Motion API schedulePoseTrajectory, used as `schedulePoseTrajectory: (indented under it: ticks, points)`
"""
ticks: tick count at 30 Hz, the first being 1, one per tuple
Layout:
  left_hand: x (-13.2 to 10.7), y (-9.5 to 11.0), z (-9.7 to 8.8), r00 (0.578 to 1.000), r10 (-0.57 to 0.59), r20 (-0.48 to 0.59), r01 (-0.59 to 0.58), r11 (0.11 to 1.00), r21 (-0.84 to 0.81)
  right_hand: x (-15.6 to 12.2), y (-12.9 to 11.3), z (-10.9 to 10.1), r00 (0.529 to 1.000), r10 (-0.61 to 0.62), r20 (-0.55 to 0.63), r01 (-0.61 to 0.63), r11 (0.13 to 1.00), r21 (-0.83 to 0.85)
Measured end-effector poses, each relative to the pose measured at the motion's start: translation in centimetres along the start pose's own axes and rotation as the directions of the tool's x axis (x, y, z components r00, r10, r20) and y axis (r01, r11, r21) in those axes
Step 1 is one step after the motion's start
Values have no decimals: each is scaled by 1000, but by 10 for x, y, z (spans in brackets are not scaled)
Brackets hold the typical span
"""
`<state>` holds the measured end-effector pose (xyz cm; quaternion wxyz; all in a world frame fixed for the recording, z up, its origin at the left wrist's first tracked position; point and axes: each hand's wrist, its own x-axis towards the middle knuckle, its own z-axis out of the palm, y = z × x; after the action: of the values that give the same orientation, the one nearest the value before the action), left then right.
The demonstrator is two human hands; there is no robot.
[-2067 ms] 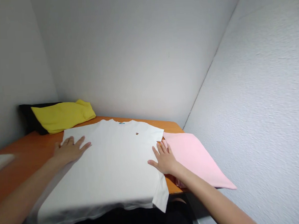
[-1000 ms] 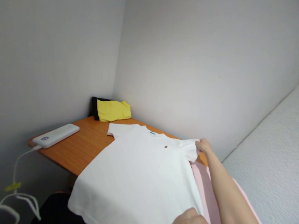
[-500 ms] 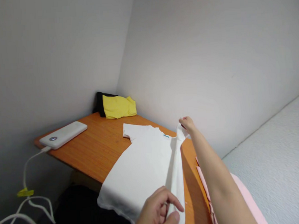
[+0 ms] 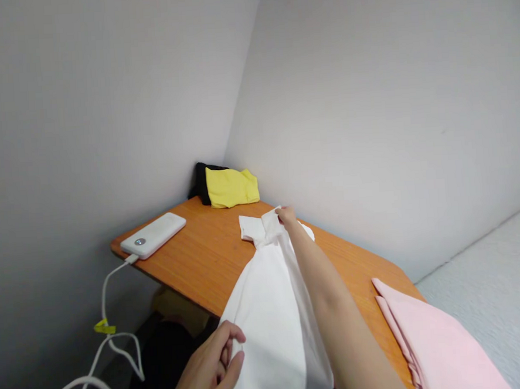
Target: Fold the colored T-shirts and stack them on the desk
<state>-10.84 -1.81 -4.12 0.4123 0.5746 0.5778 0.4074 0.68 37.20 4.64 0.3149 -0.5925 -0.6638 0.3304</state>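
Observation:
A white short-sleeved T-shirt [image 4: 267, 311] lies folded lengthwise over the table, its near end hanging past the edge toward me. At the far end my right hand [image 4: 286, 215] pinches the sleeve part, close to the other sleeve. My left hand [image 4: 215, 364] is at the near left side of the shirt, fingers curled and thumb bent in, with the fabric edge at its fingertips. The forearm covers part of the shirt's right side, and the neck is hidden by the fold.
On the wooden table [image 4: 216, 273], a white power bank [image 4: 154, 235] with a white cable [image 4: 103, 292] sits at the left edge. Folded yellow cloth [image 4: 232, 188] and black cloth [image 4: 201, 183] rest in the wall corner. Pink cloth [image 4: 440, 342] lies at right.
Both hands have moved left, carrying the shirt's right side over onto its left, so the sleeves now lie close together. The view has turned right, bringing more pink cloth into sight.

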Motion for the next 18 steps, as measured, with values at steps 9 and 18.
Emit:
schedulePoseTrajectory:
  ticks: [9,18]
  points:
    - [-7,-47,-14,983,-89,-163,117,979,169,0,-3,1,981,-121,153,137,985,-102]
    - [13,-54,11,989,-18,-146,14,999,-29,-45,76,18,986,-123,114,163,864,-476]
